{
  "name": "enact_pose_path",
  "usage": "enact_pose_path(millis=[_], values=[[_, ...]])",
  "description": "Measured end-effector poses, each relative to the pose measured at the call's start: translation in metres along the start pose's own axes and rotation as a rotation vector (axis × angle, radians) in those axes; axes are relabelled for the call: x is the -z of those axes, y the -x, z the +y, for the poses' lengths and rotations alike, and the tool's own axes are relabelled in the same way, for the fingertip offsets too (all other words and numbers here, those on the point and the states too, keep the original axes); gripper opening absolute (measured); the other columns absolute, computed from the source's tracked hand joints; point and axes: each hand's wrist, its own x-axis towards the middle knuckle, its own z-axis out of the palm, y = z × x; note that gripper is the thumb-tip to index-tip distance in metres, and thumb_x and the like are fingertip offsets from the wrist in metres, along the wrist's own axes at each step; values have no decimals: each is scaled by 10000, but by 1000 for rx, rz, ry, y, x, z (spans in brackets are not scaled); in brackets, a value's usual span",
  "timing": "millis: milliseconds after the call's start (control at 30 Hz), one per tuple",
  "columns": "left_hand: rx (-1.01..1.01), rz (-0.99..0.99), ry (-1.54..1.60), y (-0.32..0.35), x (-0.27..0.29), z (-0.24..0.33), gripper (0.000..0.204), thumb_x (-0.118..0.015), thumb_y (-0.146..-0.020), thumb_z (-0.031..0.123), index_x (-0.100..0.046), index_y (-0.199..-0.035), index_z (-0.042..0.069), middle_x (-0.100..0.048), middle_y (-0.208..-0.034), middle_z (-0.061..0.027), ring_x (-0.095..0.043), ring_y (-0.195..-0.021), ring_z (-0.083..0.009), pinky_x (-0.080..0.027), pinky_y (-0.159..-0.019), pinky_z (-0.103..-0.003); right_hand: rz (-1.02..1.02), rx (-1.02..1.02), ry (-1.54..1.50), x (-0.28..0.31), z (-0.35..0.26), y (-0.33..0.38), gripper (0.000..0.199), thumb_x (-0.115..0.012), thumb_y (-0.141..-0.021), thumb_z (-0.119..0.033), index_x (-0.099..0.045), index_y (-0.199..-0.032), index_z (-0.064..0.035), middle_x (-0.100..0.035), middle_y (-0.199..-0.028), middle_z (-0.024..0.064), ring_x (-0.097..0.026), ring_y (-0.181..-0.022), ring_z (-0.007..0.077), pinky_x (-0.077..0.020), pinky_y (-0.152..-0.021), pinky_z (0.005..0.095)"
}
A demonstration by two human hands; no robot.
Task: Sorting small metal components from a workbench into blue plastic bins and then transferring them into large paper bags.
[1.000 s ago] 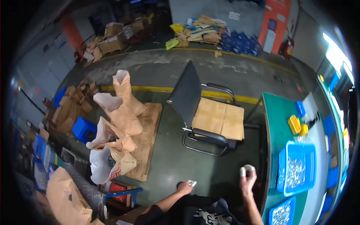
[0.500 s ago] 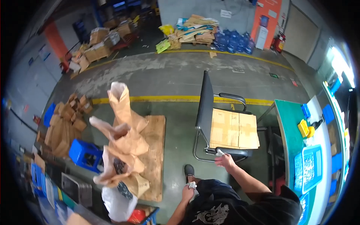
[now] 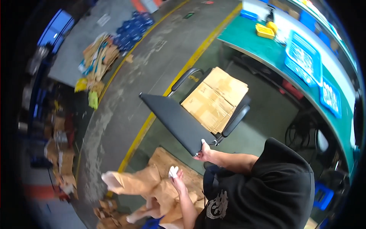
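My right hand [image 3: 204,151] grips the lower corner of the black chair's backrest [image 3: 173,120], its fingers wrapped around the edge. A white covering shows on one of its fingertips. Flattened brown cardboard boxes [image 3: 217,101] lie stacked on the seat, between the armrests. My left hand [image 3: 178,181] is raised over the brown paper bags [image 3: 135,183] and the wooden board [image 3: 162,155]. White coverings sit on its fingertips; the fingers are slightly bent, and I see no object held in them.
To the right runs a green-topped workbench [image 3: 248,40] with a yellow bin [image 3: 264,31] and blue baskets [image 3: 303,57]. A yellow floor line [image 3: 141,135] passes behind the chair. Blue water bottles [image 3: 131,32] and piled sacks [image 3: 101,55] stand farther off.
The view has turned to the right and tilted. My right hand has moved from beside the chair's near armrest onto the backrest corner. My left hand has risen from my side to over the bags.
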Motion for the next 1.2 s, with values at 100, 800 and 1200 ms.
enact_pose_path(millis=[100, 800, 1200], values=[[-70, -173, -12, -52, -26, 46, 560, -451, -905, 421, -333, -1307, 49, -451, -1254, -147, -562, -974, -249, -464, -825, -342, -83, 140, -223, -4, -6, 4, 266, -506, -885, -335, -569, -979, -94, -638, -919, 61, -616, -821, 225, -505, -749, 438], [-123, -299, -261, -71, -148, 58, 482, -580, -707, -4, -341, -1101, -146, -497, -1086, -204, -535, -983, -280, -440, -888, -338, 509, 584, 27, 179, -12, 137, 187, -579, -833, -112, -594, -924, 50, -644, -803, 108, -631, -649, 188, -526, -621, 300], [-401, -220, -313, -24, -189, 46, 400, -572, -766, 163, -418, -957, -154, -486, -1009, -276, -514, -942, -351, -412, -847, -409, 511, 556, -75, 170, -61, 221, 193, -626, -780, -241, -580, -736, -59, -579, -614, 64, -517, -429, 183, -417, -381, 320]])
